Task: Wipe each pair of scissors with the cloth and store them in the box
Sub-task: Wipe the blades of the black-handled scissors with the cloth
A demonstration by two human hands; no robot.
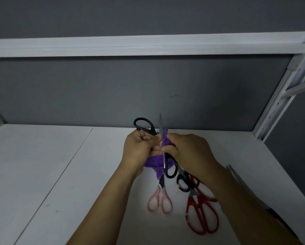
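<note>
Black-handled scissors [151, 130], blades spread, are held above the desk [59, 165] at its middle. The left hand [139, 151] grips them with the purple cloth [154, 161], and the right hand [189, 152] pinches the cloth round a blade.

One wide-angle head-worn camera looks forward and down, close over the white table [42, 174], with the left hand [139, 149] and right hand [189, 151] mid-frame and the grey wall [148, 85] far behind.

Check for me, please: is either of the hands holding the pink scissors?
No: the pink scissors lie on the table, while the left hand and right hand hold the black scissors and cloth.
</note>
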